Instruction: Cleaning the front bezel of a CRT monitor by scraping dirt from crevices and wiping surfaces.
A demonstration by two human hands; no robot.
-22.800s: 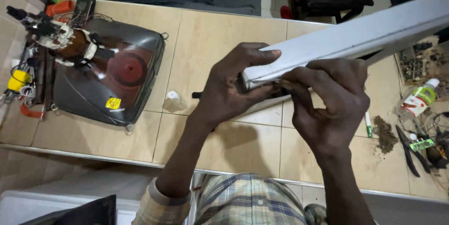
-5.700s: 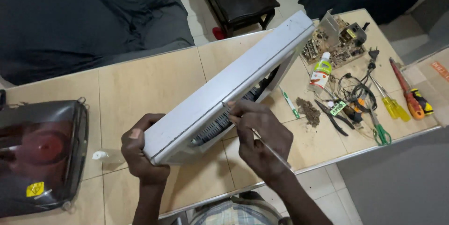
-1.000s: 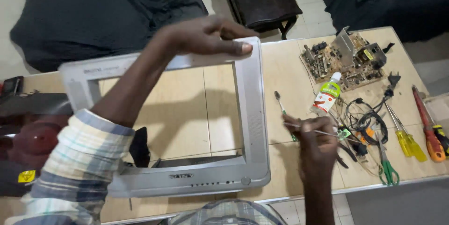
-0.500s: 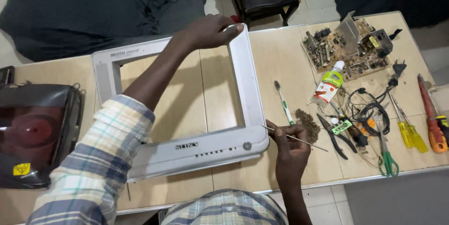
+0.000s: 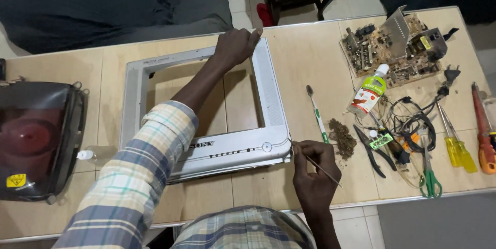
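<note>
A silver television front frame [image 5: 268, 94] lies flat on the tan table [image 5: 305, 57], its opening showing the tabletop. My left hand [image 5: 235, 47] reaches across it and grips the frame's far right corner. My right hand [image 5: 315, 169] rests at the frame's near right corner and pinches a thin metal rod [image 5: 318, 165], whose tip touches that corner.
A dark picture tube [image 5: 36, 140] sits at the left. Right of the frame lie a toothbrush [image 5: 316, 113], a dust pile [image 5: 342, 138], a white bottle [image 5: 368, 91], a circuit board [image 5: 395, 47], pliers, cables, scissors and screwdrivers [image 5: 454, 143]. A small dropper bottle [image 5: 87, 154] lies near the tube.
The frame has been lowered flat onto the table and shifted slightly nearer. My right hand with the rod moved left to the frame's near right corner.
</note>
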